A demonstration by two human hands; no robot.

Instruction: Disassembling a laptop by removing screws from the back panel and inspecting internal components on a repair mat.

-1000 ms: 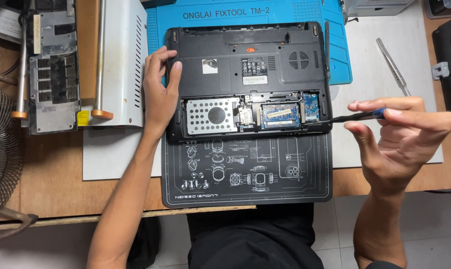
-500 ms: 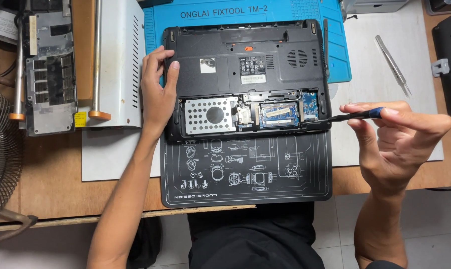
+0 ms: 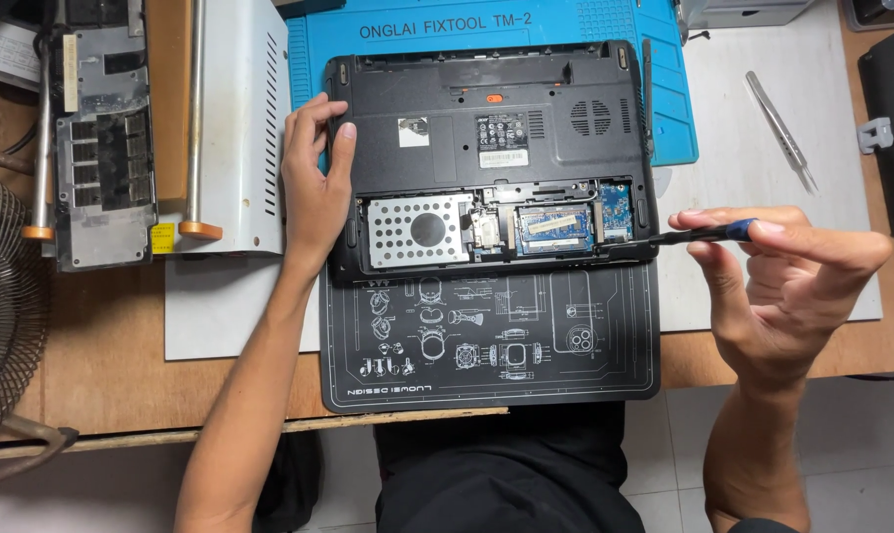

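Bracing the laptop [image 3: 486,148], I am pressing my left hand [image 3: 313,188] flat against its left edge, fingers spread over the underside of the case and closed on nothing. The laptop is lying bottom-up, its far part on the blue mat [image 3: 684,118] and its near edge on the black printed mat [image 3: 486,341], and every position below is being given from that laptop.

Work already complete, as far as I am judging: the service cover is off, since the near bay is standing open. The perforated metal drive caddy [image 3: 419,230] is sitting at the left of that bay, the memory module [image 3: 553,227] at the middle, and a small blue card [image 3: 616,209] at the right.

My right hand [image 3: 782,276] is gripping a thin screwdriver [image 3: 699,235] with a blue collar, pinched between thumb and fingertips, just off the laptop's right edge. Its tip is pointing in toward the near right corner; I cannot tell whether it is touching the case.

Work remaining, in my judgement: all three components are seated in place, so none is out yet. Tweezers [image 3: 780,128] are lying unused on the bench [image 3: 101,355], well to the right of the laptop.
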